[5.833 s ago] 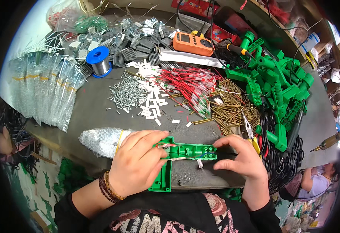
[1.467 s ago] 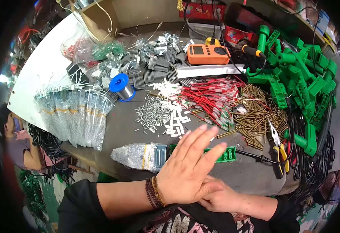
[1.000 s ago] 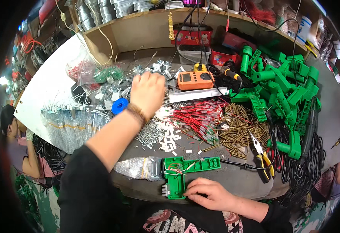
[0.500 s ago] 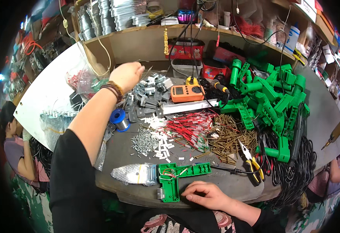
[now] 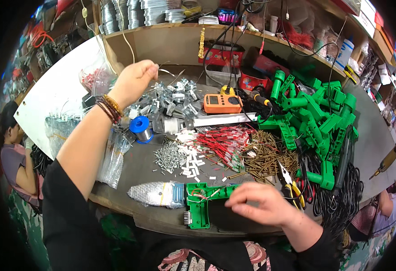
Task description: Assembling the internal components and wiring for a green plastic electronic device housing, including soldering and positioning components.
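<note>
My left hand [image 5: 134, 82] is raised over the back left of the bench, beside a heap of grey metal parts [image 5: 180, 101]. Its fingers are pressed together; what they hold, if anything, I cannot make out. At the front, an open green plastic housing [image 5: 199, 212] lies with red and white wires and a grey finned part inside. My right hand [image 5: 263, 205] hovers at its handle, partly hiding it, fingers loosely bent and apart with nothing seen in them. Touching the housing's left side is a bubble-wrapped packet [image 5: 155, 194].
A blue solder spool [image 5: 141, 129], screws [image 5: 171, 158], red wires [image 5: 223, 147] and brass rods [image 5: 272, 158] cover mid-bench. An orange meter [image 5: 222, 104] stands behind. Pliers [image 5: 292, 185], black cables [image 5: 342, 194] and piled green housings [image 5: 315, 108] fill the right. People sit at both sides.
My right hand has lifted off the bench and moved right, over the housing's handle. My left hand has shifted slightly left and up, still with fingers together. The whole view has shifted a little.
</note>
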Demonstrator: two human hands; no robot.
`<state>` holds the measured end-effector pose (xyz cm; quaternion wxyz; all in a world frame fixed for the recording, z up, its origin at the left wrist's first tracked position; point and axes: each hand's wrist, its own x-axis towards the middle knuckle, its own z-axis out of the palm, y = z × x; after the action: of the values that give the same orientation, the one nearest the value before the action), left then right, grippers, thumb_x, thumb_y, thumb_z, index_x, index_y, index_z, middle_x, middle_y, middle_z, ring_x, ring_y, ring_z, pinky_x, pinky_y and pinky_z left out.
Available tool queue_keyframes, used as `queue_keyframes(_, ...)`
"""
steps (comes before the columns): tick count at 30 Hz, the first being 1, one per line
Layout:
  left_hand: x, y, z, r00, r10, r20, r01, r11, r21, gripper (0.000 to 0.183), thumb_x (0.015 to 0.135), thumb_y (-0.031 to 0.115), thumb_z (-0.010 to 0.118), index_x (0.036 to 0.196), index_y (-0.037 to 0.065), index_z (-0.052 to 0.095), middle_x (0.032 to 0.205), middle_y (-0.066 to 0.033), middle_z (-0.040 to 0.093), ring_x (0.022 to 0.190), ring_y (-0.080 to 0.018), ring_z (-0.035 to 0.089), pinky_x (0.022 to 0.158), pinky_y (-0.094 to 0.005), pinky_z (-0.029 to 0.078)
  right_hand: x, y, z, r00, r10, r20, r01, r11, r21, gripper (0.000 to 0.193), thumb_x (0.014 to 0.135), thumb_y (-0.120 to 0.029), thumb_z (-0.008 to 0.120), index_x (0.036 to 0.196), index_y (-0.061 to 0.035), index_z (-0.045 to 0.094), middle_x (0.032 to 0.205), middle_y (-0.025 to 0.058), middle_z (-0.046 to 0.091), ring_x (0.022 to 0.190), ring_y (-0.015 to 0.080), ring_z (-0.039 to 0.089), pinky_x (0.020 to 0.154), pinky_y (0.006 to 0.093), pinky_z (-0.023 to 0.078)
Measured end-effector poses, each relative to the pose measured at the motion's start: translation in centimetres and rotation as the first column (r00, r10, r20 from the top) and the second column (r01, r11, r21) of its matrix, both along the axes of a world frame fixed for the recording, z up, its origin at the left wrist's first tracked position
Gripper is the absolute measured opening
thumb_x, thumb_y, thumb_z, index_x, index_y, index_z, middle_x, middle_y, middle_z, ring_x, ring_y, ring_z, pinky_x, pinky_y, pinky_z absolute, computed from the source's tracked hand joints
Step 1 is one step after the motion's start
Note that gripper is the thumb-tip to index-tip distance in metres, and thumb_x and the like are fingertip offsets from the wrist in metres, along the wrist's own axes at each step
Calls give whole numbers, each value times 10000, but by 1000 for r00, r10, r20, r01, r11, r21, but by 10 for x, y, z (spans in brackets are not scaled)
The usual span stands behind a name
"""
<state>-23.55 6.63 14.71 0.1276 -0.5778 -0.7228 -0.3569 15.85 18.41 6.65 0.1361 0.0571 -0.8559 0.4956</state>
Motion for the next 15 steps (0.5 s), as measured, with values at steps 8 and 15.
queue_keyframes(8,75,-32,43,976,-155,-150,143,986,-90,311,1060,249,475,878,12,559,792,-57,565,743,-176,546,718,-298,451,-105,33,29,747,-224,-626,508,800,320,546,918,-194,701,1392,-35,482,1260,205,593,1175,385,561,1027,440,437)
queue_keyframes(15,112,-91,34,820,-339,-462,335,938,-94,53,921,76,568,915,25,556,818,-83,554,691,-234,514,656,-325,397,-68,18,84,967,24,255,-35,999,41,217,1014,-213,589,1150,-54,645,838,94,684,740,166,669,691,304,529)
